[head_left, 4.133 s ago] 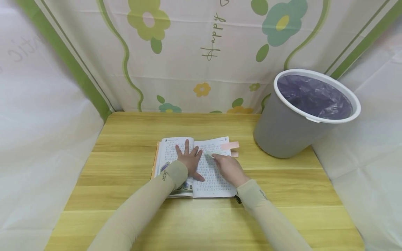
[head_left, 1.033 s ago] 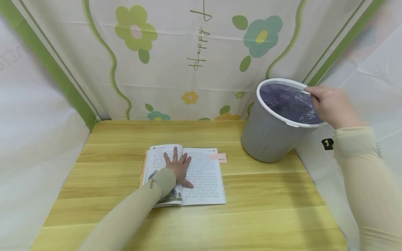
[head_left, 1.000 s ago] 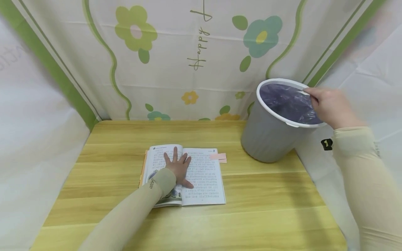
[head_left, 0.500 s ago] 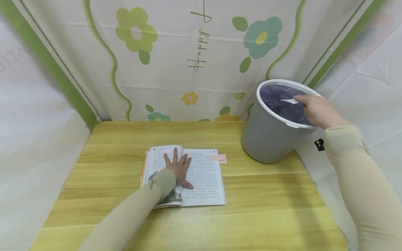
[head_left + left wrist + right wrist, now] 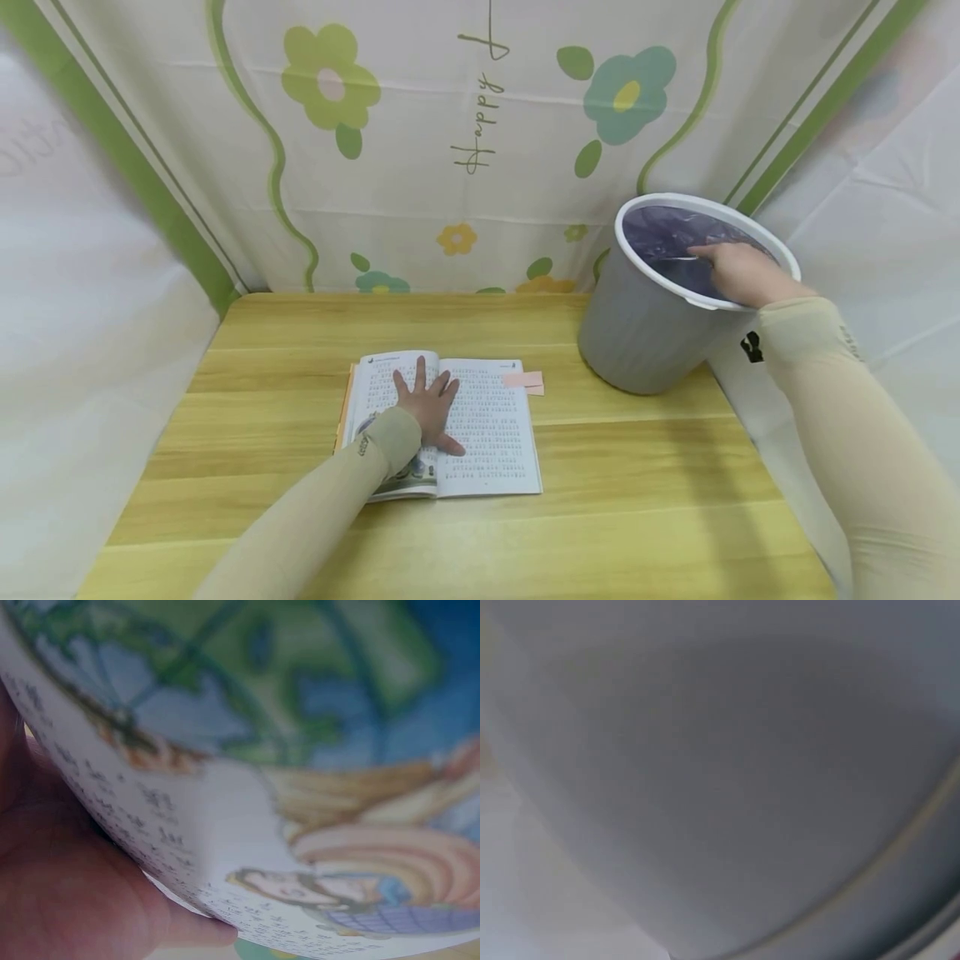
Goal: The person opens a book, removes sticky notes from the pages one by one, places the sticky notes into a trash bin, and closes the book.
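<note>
An open book (image 5: 487, 450) lies on the wooden table, printed text on both pages and a picture low on the left one. My left hand (image 5: 429, 410) rests flat across its middle, fingers spread. In the left wrist view, the hand (image 5: 82, 877) is beside a curved illustrated page (image 5: 232, 817). My right hand (image 5: 742, 271) reaches over the rim into the grey trash bin (image 5: 637, 333), pinching a small white paper slip (image 5: 678, 258) seen nearly edge-on. The right wrist view holds only the bin's grey wall (image 5: 727, 787), blurred; the hand is outside it.
Pink sticky tabs (image 5: 522, 380) stick out from the book's upper right edge. A purple liner (image 5: 667, 229) lines the bin, which stands at the table's back right. Behind the table (image 5: 600, 517) hangs a flowered curtain (image 5: 420, 150); pale fabric hangs at both sides.
My right hand went from the book's right page to the bin's far rim, then moved left and down into its mouth with the white paper slip. The left hand stays on the book.
</note>
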`<action>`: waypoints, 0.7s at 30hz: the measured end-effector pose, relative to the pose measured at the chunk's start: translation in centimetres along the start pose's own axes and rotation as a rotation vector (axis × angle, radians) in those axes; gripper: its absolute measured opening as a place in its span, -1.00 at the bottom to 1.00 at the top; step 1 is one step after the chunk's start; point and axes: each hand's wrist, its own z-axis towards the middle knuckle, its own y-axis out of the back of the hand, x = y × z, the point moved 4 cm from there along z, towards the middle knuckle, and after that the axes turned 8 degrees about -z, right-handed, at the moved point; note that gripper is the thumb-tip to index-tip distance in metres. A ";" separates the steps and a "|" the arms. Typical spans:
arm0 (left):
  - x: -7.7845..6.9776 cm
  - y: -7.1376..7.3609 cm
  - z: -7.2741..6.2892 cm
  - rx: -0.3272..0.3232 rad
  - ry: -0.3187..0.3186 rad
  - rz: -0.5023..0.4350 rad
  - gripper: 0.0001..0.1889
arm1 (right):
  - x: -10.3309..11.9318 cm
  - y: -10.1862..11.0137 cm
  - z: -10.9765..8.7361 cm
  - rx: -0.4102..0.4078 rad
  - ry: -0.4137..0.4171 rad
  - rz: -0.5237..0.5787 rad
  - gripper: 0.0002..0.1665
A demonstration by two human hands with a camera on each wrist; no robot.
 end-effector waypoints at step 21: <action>-0.1 -0.1 0.2 -0.002 0.005 0.029 0.32 | 1.8 3.5 -2.2 -0.173 -0.031 0.046 -0.25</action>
